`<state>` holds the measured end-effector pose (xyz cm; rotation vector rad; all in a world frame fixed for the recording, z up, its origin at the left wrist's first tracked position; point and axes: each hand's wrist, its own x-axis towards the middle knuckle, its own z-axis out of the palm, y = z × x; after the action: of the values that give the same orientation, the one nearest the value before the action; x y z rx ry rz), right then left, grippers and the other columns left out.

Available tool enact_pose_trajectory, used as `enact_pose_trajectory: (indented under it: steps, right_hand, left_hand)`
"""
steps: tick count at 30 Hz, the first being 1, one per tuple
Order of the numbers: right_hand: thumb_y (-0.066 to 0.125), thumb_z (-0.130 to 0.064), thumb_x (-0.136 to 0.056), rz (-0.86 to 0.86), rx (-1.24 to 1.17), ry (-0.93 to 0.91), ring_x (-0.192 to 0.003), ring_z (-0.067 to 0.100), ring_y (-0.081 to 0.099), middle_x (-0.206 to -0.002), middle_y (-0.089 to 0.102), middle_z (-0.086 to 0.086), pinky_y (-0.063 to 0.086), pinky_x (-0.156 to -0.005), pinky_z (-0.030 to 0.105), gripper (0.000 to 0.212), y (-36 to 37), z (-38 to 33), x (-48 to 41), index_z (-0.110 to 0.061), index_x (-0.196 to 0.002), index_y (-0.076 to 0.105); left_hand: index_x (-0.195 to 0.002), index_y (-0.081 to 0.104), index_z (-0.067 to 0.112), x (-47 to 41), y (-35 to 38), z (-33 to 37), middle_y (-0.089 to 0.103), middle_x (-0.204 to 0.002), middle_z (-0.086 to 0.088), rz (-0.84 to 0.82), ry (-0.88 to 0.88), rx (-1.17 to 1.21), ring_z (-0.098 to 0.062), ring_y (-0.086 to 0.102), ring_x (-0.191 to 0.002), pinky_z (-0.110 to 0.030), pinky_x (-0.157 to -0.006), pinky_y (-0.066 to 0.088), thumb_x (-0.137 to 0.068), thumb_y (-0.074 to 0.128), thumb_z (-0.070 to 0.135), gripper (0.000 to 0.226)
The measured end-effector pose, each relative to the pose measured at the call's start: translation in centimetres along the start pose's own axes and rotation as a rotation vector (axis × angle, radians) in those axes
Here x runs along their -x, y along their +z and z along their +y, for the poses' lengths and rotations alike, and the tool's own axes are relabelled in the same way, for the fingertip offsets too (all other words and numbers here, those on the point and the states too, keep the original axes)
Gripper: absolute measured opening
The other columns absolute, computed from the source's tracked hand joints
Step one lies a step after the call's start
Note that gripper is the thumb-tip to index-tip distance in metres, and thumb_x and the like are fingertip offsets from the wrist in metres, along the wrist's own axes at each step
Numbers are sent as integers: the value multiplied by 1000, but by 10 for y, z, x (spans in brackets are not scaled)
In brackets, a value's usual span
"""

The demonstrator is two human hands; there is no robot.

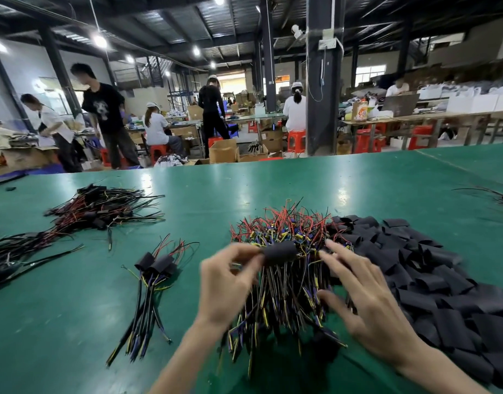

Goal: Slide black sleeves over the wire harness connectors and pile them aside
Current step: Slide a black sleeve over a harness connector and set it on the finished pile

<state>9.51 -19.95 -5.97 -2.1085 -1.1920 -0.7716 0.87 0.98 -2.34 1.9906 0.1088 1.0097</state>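
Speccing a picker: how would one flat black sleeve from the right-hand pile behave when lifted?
Probably light and floppy: the flat black sleeves lie creased and bent in their pile. Unlikely to roll, since most lie flattened. Matte surface looks grippy, not slippery; the left hand holds a black sleeve at its fingertips.
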Motion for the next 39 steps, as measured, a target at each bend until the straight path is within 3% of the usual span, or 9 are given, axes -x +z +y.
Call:
enact_pose_trajectory:
  steps: [4,8,11,15,19,24,30,37,39]
  right_hand:
    - [45,-39,-90,110,29,130,-125,17,41,-137,47,3,25,-107,27,53,-7,10,-3,-9,-133,51]
    - [50,-32,-90,52,66,215,-119,21,48,-127,54,2,34,-101,35,47,-4,21,-2,-9,-131,52]
    - [63,-23,-88,-67,131,287,-119,21,48,-127,54,0,35,-98,36,49,3,31,3,-12,-134,49]
    - [50,-37,-93,-259,249,419,-127,12,33,-137,40,-9,28,-101,29,54,9,44,7,-23,-142,35]
    - [44,-40,-95,-381,273,443,-124,11,36,-134,42,-13,30,-99,29,47,8,52,6,-30,-140,35]
    - [44,-36,-96,-395,246,414,-120,11,40,-129,46,-13,33,-97,30,41,7,56,6,-30,-136,41]
    - [42,-20,-91,-393,224,515,-123,13,35,-132,43,-11,36,-98,35,44,-2,62,6,-29,-134,43]
    - [46,-25,-96,-448,210,507,-122,18,34,-132,41,-6,32,-104,32,42,0,81,6,-25,-137,42]
    - [48,-30,-96,-452,231,494,-122,19,34,-131,40,-4,32,-103,32,45,2,83,7,-24,-140,39]
  left_hand:
    - [-95,70,7,-43,-55,-39,68,-76,-6,363,-318,88,-21,62,-57,-17,-47,51,-84,69,3,12]
    - [-102,70,2,-52,-99,-100,70,-94,-18,526,-674,-156,-34,66,-87,-40,-81,52,-85,70,15,21]
    - [-101,71,6,-39,-103,-113,69,-100,-20,539,-750,-453,-37,62,-95,-41,-82,48,-88,65,18,20]
    - [-115,58,-2,-36,-91,-108,53,-120,-29,431,-801,-703,-43,44,-114,-49,-94,37,-90,58,20,33]
    - [-128,51,4,-42,-57,-68,46,-128,-27,389,-535,-831,-39,39,-118,-51,-95,33,-88,59,21,44]
    - [-117,62,24,-53,35,-15,61,-118,-1,-45,-97,-669,-21,48,-112,-38,-97,33,-93,52,35,28]
    - [-119,55,12,-69,112,-5,55,-124,-9,-460,-50,-1082,-28,45,-120,-48,-103,29,-95,43,52,48]
    - [-106,60,11,-70,118,-1,64,-106,-9,-261,-33,-971,-28,53,-105,-41,-96,39,-97,48,39,33]
    - [-102,60,8,-72,109,15,65,-96,-7,-186,3,-778,-21,57,-88,-31,-81,45,-97,48,36,30]
